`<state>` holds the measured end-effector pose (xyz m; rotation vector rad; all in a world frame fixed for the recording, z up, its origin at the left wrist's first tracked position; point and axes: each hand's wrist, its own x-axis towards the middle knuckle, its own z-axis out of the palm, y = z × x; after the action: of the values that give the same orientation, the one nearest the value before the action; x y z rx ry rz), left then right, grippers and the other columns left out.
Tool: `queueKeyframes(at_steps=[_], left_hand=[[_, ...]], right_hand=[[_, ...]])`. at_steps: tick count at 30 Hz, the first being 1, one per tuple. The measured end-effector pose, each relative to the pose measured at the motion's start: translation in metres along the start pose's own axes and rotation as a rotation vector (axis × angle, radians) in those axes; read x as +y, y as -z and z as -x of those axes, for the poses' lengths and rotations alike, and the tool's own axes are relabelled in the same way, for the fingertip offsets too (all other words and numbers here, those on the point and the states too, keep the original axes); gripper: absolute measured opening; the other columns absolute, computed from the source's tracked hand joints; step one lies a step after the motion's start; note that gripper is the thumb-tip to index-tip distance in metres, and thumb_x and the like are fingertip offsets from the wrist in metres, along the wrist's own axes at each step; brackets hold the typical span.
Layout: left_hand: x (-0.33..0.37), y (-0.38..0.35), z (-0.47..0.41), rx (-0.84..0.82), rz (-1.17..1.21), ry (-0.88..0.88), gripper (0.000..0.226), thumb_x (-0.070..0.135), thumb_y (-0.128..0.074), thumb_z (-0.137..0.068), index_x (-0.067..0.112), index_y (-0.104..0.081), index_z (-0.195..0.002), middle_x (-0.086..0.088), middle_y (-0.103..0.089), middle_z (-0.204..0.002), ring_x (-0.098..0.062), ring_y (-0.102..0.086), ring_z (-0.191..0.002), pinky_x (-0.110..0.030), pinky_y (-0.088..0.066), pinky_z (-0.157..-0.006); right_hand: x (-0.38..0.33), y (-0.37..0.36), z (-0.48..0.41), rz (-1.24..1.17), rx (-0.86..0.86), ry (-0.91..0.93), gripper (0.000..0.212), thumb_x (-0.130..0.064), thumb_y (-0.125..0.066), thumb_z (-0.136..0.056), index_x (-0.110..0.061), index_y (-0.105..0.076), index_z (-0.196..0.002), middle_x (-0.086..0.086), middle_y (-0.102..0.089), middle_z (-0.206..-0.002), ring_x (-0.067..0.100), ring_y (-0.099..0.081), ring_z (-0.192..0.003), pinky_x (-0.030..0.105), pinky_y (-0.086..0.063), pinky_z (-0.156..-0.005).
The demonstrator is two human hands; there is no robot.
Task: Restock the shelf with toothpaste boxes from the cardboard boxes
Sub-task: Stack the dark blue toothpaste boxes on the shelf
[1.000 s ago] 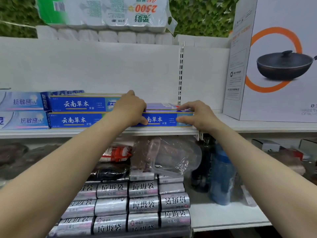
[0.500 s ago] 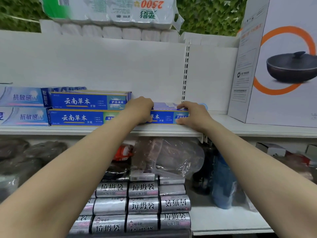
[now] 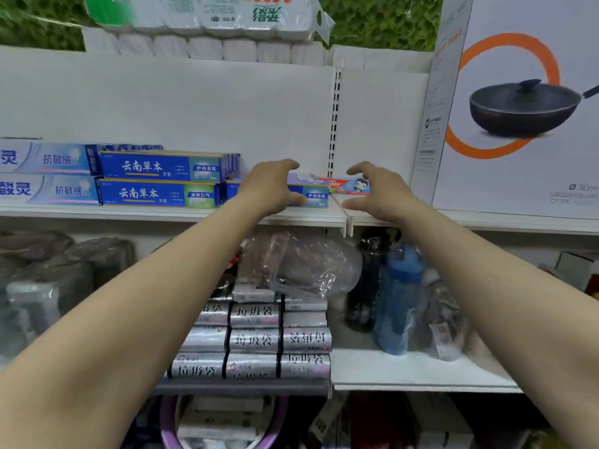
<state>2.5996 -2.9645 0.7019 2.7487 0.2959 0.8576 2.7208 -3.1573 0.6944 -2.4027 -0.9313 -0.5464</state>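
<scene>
Blue toothpaste boxes (image 3: 155, 192) lie stacked two high on the white shelf (image 3: 129, 212), beside pale blue ones (image 3: 48, 189) at the far left. One more blue box (image 3: 312, 196) lies at the right end of the row, with a lilac box on top of it. Behind that sits a small red-and-white toothpaste box (image 3: 350, 184). My left hand (image 3: 272, 186) hovers in front of the end box, fingers spread in a loose curve above it, holding nothing. My right hand (image 3: 376, 192) is just right of the box, also loosely curved and holding nothing. No cardboard box is in view.
A large frying-pan carton (image 3: 518, 108) stands on the shelf to the right. Toilet-paper packs (image 3: 210, 14) sit on top. Below are silver bin-bag rolls (image 3: 252, 341), a plastic-wrapped item (image 3: 301, 264) and a blue bottle (image 3: 398, 299).
Both hands pushed the blue box back onto the shelf, then let go of it and drew apart. The small red-and-white box behind it has come into sight.
</scene>
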Motion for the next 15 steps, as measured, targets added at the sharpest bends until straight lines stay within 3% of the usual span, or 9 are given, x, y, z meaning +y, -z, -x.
queueKeyframes(at_steps=[9,15], left_hand=[[0.073,-0.045,0.062,-0.055,0.026,0.032,0.072,0.042,-0.079,-0.075,0.022,-0.050,-0.137,-0.008,-0.050,-0.139,-0.027,-0.045,-0.129,-0.035,-0.038,-0.102],[0.107,-0.092,0.104,-0.200,0.012,0.082,0.072,0.045,-0.080,-0.073,0.020,-0.053,-0.135,-0.011,-0.053,-0.134,-0.030,-0.051,-0.122,-0.035,-0.041,-0.100]], right_hand=[[0.050,0.031,0.076,0.107,-0.175,-0.025,0.072,-0.049,-0.082,-0.072,-0.033,-0.050,-0.134,0.010,-0.052,-0.128,0.028,-0.048,-0.124,0.044,-0.044,-0.102],[0.092,0.021,0.130,0.121,-0.331,-0.034,0.075,-0.049,-0.083,-0.071,-0.032,-0.050,-0.137,0.011,-0.051,-0.131,0.032,-0.047,-0.122,0.041,-0.043,-0.103]])
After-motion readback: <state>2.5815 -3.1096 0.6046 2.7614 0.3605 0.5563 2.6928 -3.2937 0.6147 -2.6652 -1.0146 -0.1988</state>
